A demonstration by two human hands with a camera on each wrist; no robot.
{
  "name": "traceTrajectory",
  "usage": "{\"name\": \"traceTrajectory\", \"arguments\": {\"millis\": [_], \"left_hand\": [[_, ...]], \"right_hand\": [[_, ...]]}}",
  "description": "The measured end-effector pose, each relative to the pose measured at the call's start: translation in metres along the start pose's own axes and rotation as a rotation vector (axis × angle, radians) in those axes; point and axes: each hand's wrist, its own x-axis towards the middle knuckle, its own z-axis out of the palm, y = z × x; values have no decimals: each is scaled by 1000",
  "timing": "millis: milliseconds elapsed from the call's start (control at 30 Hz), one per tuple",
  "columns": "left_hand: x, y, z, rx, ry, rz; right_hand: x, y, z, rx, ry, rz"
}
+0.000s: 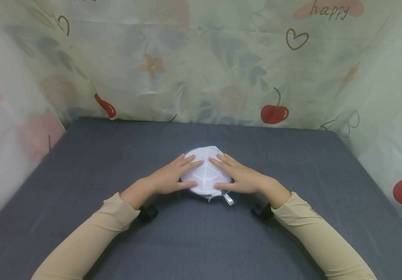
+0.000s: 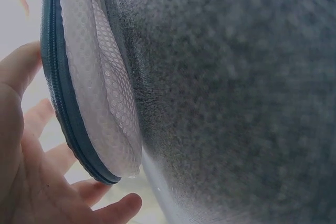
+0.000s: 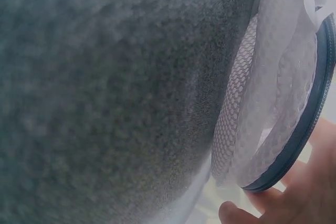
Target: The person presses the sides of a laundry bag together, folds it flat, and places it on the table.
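A round white mesh pouch with a dark zipper rim lies on the grey cloth table, a white tab sticking out at its near edge. My left hand lies flat on its left half, fingers straight. On the right half my right hand presses down the same way. The left wrist view shows the pouch edge-on, with its zipper and my left hand beside it. In the right wrist view the pouch shows next to my right hand's fingers.
A floral curtain with cherries and hearts closes off the back and both sides of the table. Small black wrist mounts sit under both beige sleeves. Bare grey cloth surrounds the pouch.
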Motion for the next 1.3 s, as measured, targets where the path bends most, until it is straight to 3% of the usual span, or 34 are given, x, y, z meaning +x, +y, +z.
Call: {"name": "traceTrajectory", "arguments": {"millis": [1300], "left_hand": [[3,0,-1,-20,-71,-44]], "right_hand": [[2,-1,0,-14,-59,22]]}}
